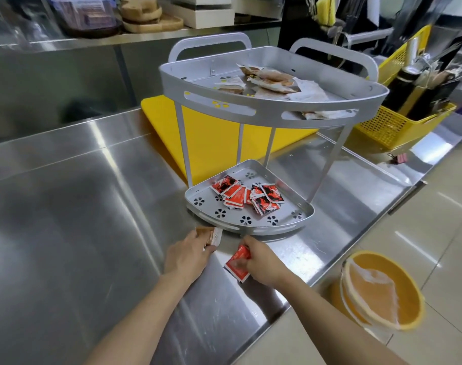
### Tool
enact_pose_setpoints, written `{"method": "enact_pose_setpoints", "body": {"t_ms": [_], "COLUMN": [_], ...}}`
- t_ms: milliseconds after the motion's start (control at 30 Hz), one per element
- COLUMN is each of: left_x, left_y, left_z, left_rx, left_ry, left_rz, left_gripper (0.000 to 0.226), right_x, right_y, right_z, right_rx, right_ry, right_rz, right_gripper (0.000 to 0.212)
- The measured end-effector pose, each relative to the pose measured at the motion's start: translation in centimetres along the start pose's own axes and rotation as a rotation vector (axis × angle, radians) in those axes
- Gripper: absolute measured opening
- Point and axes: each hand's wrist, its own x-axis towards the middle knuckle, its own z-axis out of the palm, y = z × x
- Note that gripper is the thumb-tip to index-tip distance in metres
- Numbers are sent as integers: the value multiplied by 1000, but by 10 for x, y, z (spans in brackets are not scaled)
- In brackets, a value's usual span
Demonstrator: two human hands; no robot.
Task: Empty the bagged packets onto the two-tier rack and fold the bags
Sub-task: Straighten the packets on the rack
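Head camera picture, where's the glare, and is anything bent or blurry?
Head view: bright streaks of glare cross the steel counter; wide-angle lens bows the counter edge and the rack legs; the orange bin at the lower right looks smeared; both hands and the red packets are sharp.

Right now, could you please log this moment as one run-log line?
left hand: holds brown packet | right hand: holds red packets | rack: brown packets above, red below | both hands at counter
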Motion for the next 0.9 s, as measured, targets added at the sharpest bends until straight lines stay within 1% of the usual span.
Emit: {"method": "enact_pose_setpoints", "body": {"t_ms": [100, 167, 200, 267, 300, 333, 367, 400, 433, 533, 567, 600, 667, 767, 833, 900], "left_x": [1, -1, -1, -1, -1, -1, 0, 2, 3, 1, 1, 0, -6, -8, -5, 1], "left_y": [6, 13, 15, 19, 17, 17, 16, 14, 14, 24, 30, 35, 45, 55, 63, 75], "left_z": [-6, -14, -17, -26, -27, -29, -29, -26, -27, -45, -54, -65, -92, -147, -191, -233], "left_rx": [154, 328, 405, 401, 361, 267, 135, 2, -140, -521, -638, -755, -921, -975, -976, -990], "left_ry": [24, 54, 79, 117, 115, 88, 92, 128, 163, 317, 360, 397, 501, 690, 831, 928], "left_rz": [97, 248, 307, 347, 336, 284, 177, 64, 1, -74, -72, -55, 5, 148, 243, 325], "left_gripper": [33, 23, 24, 29, 27, 20, 15, 17, 19, 11, 11, 17, 21, 21, 24, 27], "right_x": [-3, -6, -8, -12, -13, -15, -15, -15, -14, -2, 3, 9, 20, 34, 41, 46], "right_y": [2, 0, -2, -8, -11, -15, -19, -23, -27, -35, -36, -35, -30, -20, -18, -18], "right_z": [-1, -2, -3, -7, -10, -13, -18, -23, -28, -43, -47, -50, -54, -55, -57, -59], "right_rx": [17, 34, 43, 68, 82, 89, 95, 118, 167, 352, 385, 406, 380, 288, 235, 198], "right_ry": [-1, 1, 2, 5, 8, 22, 47, 85, 135, 347, 408, 449, 477, 429, 396, 348], "right_rz": [26, 29, 32, 30, 13, -22, -65, -106, -133, -120, -98, -72, -5, 94, 119, 136], "right_gripper": [25, 25, 25, 24, 24, 21, 18, 16, 16, 15, 14, 13, 13, 14, 11, 16]}}
